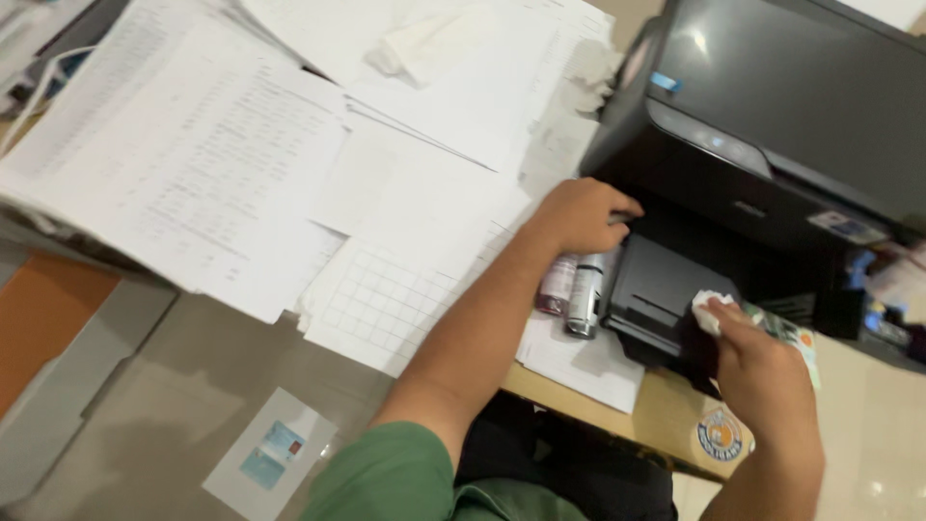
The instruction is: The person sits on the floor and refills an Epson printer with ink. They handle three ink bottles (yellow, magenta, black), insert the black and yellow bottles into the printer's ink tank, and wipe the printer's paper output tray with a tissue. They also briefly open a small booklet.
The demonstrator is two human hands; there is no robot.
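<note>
A black printer (pixel 772 125) stands on the desk at the right, its black front output tray (pixel 656 294) sticking out toward me. My left hand (pixel 579 214) rests against the printer's lower left front corner, fingers curled on the edge. My right hand (pixel 757 362) pinches a small crumpled white tissue (pixel 709 311) and presses it against the right side of the tray. Between my arms, beside the tray, lie two small cylindrical bottles (pixel 574 289), one pinkish and one grey.
Loose white sheets and printed tables (pixel 241 145) cover the desk to the left, with a gridded sheet (pixel 386 299) near my left forearm. A round sticker (pixel 720 434) sits at the desk's wooden edge. A paper with a blue card (pixel 270 453) lies on the floor below.
</note>
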